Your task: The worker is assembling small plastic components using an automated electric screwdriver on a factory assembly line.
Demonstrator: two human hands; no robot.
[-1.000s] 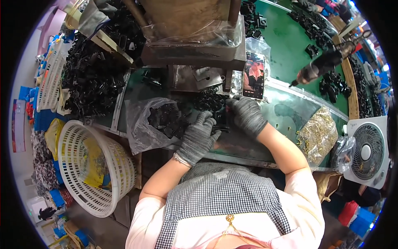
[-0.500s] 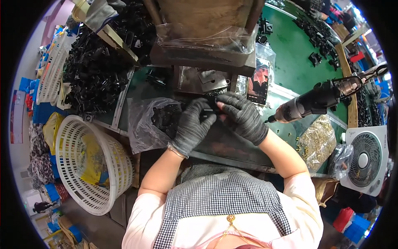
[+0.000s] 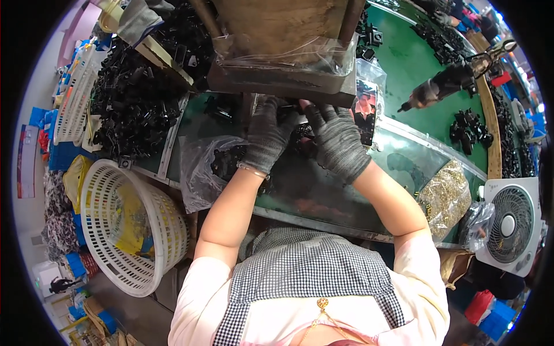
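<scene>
Both my hands reach forward under the heavy metal block (image 3: pixel 277 81) of a machine and wear dark grey knitted gloves. My left hand (image 3: pixel 268 135) has its fingers close together, their tips in shadow beneath the block. My right hand (image 3: pixel 340 138) is bent inward beside it, with a bare fingertip showing. Whatever small piece the fingers hold is hidden. Just below and between the hands lie small black parts (image 3: pixel 302 135). A clear plastic bag (image 3: pixel 199 173) with black parts in it is next to my left wrist. A phone (image 3: pixel 366 112) stands beyond my right hand.
A big heap of black parts (image 3: pixel 135 109) covers the left side. A white basket (image 3: pixel 156 230) stands front left. At right are a hanging power screwdriver (image 3: pixel 435 89), black parts (image 3: pixel 470 130), a bag of brass-coloured screws (image 3: pixel 447 193) and a fan (image 3: pixel 508 225).
Both hands have moved forward from the near side of the machine to beneath its block. The screwdriver has swung up and away. A cluster of black parts now shows lower at the right.
</scene>
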